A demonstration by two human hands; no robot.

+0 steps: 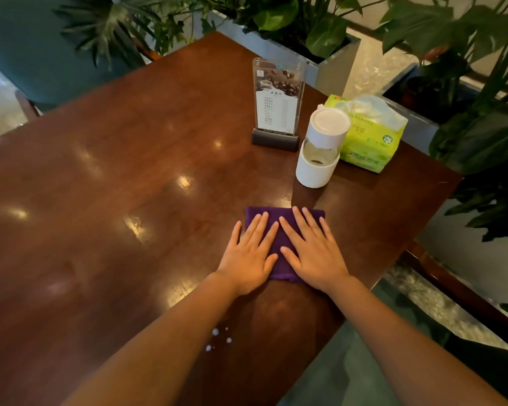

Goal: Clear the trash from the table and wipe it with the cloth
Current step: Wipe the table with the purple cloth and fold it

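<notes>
Left hand (250, 256): we are pressing it flat, fingers spread, on the left half of the cloth.
Right hand (313, 250): we are laying it open and flat on the right half, beside the left.
Cloth (282, 230): purple, folded, lying on the table (115, 171) near its right edge.
Bottle (320, 149): standing just beyond the cloth, by the menu stand (276, 104) and tissue pack (370, 133).
Crumbs (217, 338): white specks sitting under our left forearm.

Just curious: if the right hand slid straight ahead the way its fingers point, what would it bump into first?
Probably the white bottle. The right hand lies flat on the purple cloth, its fingers aiming roughly there.
</notes>
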